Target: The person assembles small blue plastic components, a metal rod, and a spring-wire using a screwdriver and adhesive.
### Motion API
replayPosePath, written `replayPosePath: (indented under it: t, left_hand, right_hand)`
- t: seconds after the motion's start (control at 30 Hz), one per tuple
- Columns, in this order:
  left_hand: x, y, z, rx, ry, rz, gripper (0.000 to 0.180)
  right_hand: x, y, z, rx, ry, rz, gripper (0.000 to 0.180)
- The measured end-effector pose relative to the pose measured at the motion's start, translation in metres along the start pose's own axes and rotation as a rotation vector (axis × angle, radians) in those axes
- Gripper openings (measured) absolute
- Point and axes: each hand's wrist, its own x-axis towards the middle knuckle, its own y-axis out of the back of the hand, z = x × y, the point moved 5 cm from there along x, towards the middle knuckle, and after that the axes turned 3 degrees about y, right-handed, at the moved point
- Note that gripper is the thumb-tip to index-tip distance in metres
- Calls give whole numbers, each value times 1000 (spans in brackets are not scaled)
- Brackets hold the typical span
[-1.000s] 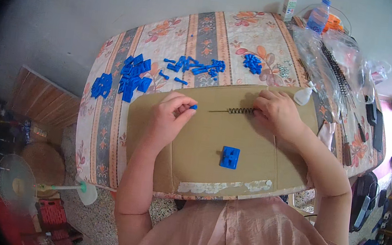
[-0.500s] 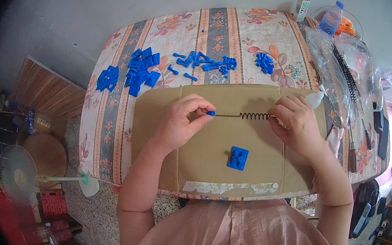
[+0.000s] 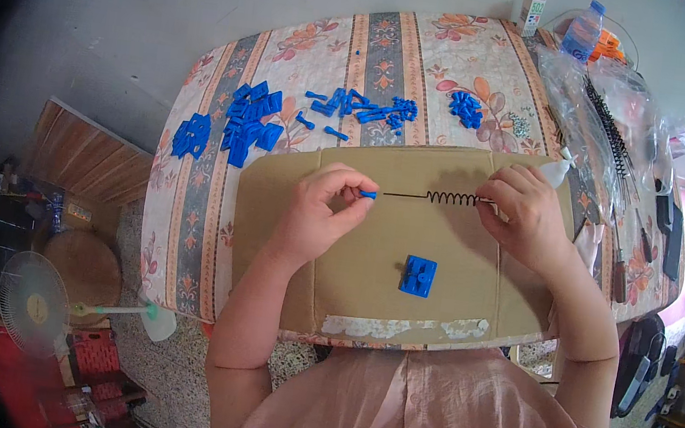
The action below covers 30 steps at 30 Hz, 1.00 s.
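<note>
Two pinch grips, left hand (image 3: 319, 213) opposite right hand (image 3: 525, 212) over cardboard (image 3: 357, 271)

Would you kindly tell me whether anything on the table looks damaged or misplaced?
The whitish strip along the near edge of the cardboard is patchy, perhaps peeled. One tiny blue piece lies alone toward the far side of the tablecloth, apart from the blue piles.

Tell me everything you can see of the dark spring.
The spring is dark and looks like metal wire: an open coil with a straight tail leading left. It runs roughly level across the picture, over the cardboard. The right hand pinches its right end, partly hiding it. The tail points at the blue piece in the left hand, apparently just short of it.
</note>
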Motion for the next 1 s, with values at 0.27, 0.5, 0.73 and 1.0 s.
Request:
replayPosePath:
  t: [0.27,0.5,0.73,1.0]
  left_hand:
    - [-4,-7,-3,-156,-10,82,11]
    - [-2,-8,15,195,-172,23,13]
    - [-3,-8,15,221,-214,5,15]
    - [-3,-9,15,225,-210,10,15]
  right_hand:
    - [-1,1,-3,-4,20,21,18]
    - [-1,2,-6,-25,26,10,19]
    - [-1,3,-10,-60,61,2,18]
    - [0,3,-10,-69,42,-66,21]
